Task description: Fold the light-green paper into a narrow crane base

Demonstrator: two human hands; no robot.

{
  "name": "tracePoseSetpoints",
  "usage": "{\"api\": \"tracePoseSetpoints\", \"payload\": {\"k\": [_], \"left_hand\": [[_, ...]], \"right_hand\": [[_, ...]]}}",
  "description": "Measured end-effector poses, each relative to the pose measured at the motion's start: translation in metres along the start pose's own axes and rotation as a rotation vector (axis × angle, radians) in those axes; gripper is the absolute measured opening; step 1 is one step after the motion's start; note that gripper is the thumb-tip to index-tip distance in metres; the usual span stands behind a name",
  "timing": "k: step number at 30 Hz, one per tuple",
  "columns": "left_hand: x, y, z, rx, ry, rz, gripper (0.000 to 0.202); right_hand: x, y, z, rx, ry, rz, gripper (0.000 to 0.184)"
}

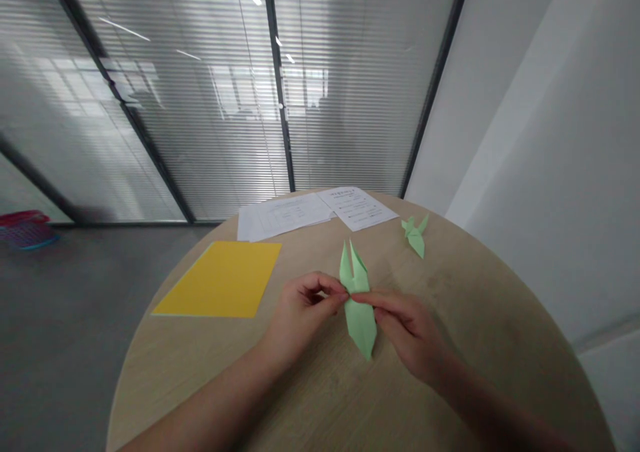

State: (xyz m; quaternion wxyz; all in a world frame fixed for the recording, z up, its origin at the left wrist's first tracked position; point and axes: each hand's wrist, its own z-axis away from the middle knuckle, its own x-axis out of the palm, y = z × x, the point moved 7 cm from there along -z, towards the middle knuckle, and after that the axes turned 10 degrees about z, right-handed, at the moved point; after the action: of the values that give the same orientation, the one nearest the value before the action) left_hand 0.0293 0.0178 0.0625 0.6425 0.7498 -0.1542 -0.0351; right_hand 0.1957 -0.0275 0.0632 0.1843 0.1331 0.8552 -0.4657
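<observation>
A long piece of folded green paper (361, 325) is held up just above the table, between my hands. Two narrow points with a slit between them form its far end, and the near end tapers to one tip. My left hand (307, 305) pinches its left edge between thumb and forefinger. From the other side, my right hand (407, 329) grips the right edge, with the forefinger laid across the paper's middle and the thumb below. Both sets of fingertips almost meet at the centre.
A smaller folded green paper figure (415, 237) lies at the right on the round wooden table (475, 345). Yellow paper sheets (225, 279) lie at the left. Printed white sheets (287, 216) are near the far edge, before a glass partition with blinds (345, 132). A red basket (25, 229) stands on the floor.
</observation>
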Motion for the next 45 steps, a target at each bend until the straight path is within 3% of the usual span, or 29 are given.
{"api": "tracePoseSetpoints", "payload": {"k": [3,6,9,11,14,18,25,32,37,45], "left_hand": [[0.001,-0.001,0.000,0.010,0.022,-0.007,0.023],[0.004,-0.006,0.000,-0.029,0.014,0.066,0.026],[0.009,-0.008,0.000,-0.062,-0.035,0.107,0.034],[0.010,-0.007,0.002,-0.064,-0.051,0.047,0.029],[0.009,-0.004,0.003,-0.057,-0.032,-0.071,0.020],[0.009,-0.007,0.004,-0.080,-0.019,-0.105,0.018],[0.015,-0.015,0.004,-0.133,-0.093,-0.016,0.026],[0.014,-0.012,0.005,-0.139,-0.105,-0.052,0.029],[0.015,-0.018,0.005,-0.190,-0.141,-0.087,0.031],[0.015,-0.007,0.004,-0.118,-0.129,-0.099,0.030]], "right_hand": [[0.008,0.017,0.004,0.189,0.041,-0.060,0.007],[0.014,0.035,0.007,0.355,0.108,-0.189,0.029],[0.023,0.042,0.005,0.436,0.034,-0.342,0.037],[0.028,0.039,0.002,0.448,-0.066,-0.406,0.043],[0.032,0.035,0.002,0.448,-0.159,-0.417,0.037],[0.033,0.040,0.007,0.477,-0.177,-0.314,0.035],[0.036,0.039,0.011,0.505,-0.256,-0.247,0.033],[0.029,0.030,0.010,0.460,-0.232,-0.134,0.043],[0.032,0.028,0.011,0.453,-0.227,-0.134,0.040],[0.033,0.025,0.016,0.495,-0.238,-0.064,0.039]]}}
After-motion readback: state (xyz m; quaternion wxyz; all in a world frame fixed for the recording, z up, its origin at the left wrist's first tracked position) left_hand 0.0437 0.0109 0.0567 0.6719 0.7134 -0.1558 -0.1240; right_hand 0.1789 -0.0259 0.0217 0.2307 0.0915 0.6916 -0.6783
